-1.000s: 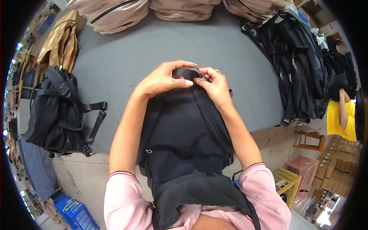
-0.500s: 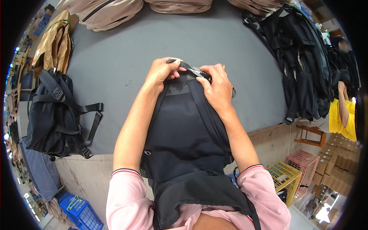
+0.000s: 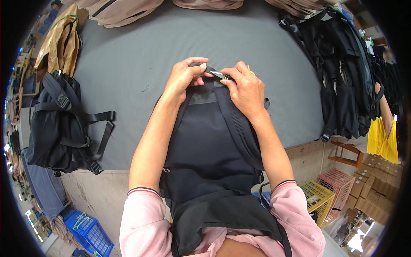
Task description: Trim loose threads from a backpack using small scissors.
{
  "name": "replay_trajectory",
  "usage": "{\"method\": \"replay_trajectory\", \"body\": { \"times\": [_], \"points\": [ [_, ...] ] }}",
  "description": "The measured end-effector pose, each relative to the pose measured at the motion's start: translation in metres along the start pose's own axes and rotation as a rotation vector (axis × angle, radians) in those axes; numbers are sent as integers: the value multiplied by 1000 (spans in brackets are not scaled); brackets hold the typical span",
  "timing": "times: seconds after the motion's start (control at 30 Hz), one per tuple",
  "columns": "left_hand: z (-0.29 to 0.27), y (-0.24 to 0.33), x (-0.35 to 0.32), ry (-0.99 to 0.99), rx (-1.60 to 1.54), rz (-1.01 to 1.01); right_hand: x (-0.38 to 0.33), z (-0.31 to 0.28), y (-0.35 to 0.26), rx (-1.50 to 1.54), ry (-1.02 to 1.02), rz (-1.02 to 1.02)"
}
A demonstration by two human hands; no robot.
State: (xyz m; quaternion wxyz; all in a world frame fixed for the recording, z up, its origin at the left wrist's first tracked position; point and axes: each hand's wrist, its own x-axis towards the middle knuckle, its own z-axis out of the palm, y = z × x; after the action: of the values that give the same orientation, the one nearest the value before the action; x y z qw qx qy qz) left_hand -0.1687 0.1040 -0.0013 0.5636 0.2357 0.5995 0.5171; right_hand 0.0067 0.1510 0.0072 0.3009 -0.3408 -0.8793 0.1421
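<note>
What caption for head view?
Left grip on black strap, right grip on metal-bladed tool, at the top of a black bag.

Backpack (image 3: 209,141) laid across table's (image 3: 124,64) near edge. Around it: second pack (image 3: 53,128) placed at 9 o'clock, sack (image 3: 59,45) at 10, bags (image 3: 207,3) at 12, pile (image 3: 346,81) at 2; below, crates (image 3: 316,195) set at 4.

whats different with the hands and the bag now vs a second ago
The left hand has closed from an open curl around the strap loop into a pinch on it. The right hand has swung the snips so their blades point more leftward, along the strap. The black backpack still lies between the forearms.
</note>
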Motion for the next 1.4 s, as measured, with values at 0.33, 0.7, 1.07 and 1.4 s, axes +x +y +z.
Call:
{"method": "replay_trajectory", "body": {
  "times": [0.33, 0.7, 1.07, 1.4],
  "points": [
    [0, 1, -1, 2, -15, 10, 3, 0, -1, 77, -33, 88],
    [-3, -2, 1, 1, -21, 10, 1, 1, -2, 109, 11, 69],
    [-9, -3, 1, -80, 12, 49, 1, 5, 3, 289, 51, 193],
    [-14, 11, 11, -302, 214, 253, 3, 25, 26, 781, -228, 553]
  ]
}}
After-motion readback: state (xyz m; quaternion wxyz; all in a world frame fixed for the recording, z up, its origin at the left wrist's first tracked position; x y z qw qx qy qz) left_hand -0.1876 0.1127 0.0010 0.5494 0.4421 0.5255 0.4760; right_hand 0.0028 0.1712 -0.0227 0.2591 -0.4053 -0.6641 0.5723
